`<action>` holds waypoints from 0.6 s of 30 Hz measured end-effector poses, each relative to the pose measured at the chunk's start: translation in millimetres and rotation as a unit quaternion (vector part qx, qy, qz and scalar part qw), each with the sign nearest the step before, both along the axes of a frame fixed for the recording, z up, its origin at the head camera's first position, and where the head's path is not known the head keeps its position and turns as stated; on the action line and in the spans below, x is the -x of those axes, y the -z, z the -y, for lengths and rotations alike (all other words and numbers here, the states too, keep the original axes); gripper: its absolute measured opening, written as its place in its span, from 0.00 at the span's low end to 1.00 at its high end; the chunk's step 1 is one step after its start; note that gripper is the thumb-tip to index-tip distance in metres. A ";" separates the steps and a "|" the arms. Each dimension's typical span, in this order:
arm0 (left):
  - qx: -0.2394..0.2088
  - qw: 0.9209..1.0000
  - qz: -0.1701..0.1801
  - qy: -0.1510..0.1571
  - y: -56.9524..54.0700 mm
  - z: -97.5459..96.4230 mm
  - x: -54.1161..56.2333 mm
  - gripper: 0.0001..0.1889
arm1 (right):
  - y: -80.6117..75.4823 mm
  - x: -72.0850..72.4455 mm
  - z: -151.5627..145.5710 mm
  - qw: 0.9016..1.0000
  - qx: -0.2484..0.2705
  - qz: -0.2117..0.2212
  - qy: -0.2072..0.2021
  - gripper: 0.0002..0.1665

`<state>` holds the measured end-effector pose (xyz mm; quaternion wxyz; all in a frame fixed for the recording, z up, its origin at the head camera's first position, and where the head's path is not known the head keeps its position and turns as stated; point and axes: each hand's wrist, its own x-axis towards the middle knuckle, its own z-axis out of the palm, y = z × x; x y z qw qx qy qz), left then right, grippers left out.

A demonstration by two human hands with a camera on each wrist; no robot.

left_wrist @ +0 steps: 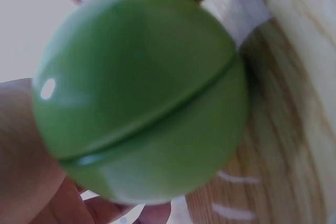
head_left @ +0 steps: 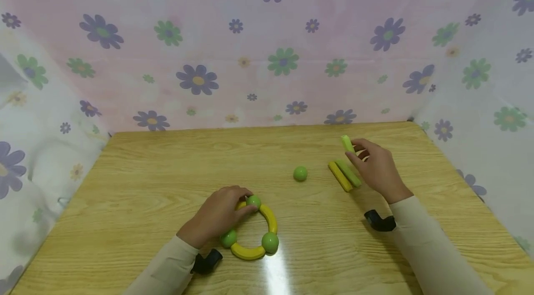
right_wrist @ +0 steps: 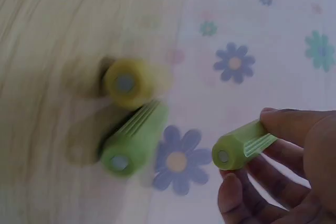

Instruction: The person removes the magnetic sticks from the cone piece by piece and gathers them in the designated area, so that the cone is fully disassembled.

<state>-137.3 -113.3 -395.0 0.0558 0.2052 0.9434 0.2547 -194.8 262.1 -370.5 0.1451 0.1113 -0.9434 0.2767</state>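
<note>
On the table's near left, my left hand (head_left: 221,211) pinches the upper green ball (head_left: 253,201) of a ring. Curved yellow rods (head_left: 248,252) join its green balls, among them one at the lower right (head_left: 270,242); part of the ring's left side lies hidden under the hand. Another green ball (left_wrist: 142,98) of the ring fills the left wrist view. Over at the right, my right hand (head_left: 378,167) holds a short light green stick (head_left: 347,143) between thumb and fingers, raised off the table. Its visible end has a grey metal disc in the right wrist view.
A yellow stick (head_left: 340,176) and a green stick (head_left: 348,173) lie side by side below the right hand. A loose green ball (head_left: 300,173) sits to their left. Flowered cloth (head_left: 267,86) stands behind the wooden table (head_left: 187,160) and along its sides.
</note>
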 end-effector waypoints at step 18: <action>0.004 1.000 -0.008 0.003 -0.1 2.1 0.0 0.16 | 21.5 14.8 -32.0 0.983 -0.046 0.177 -0.023 0.23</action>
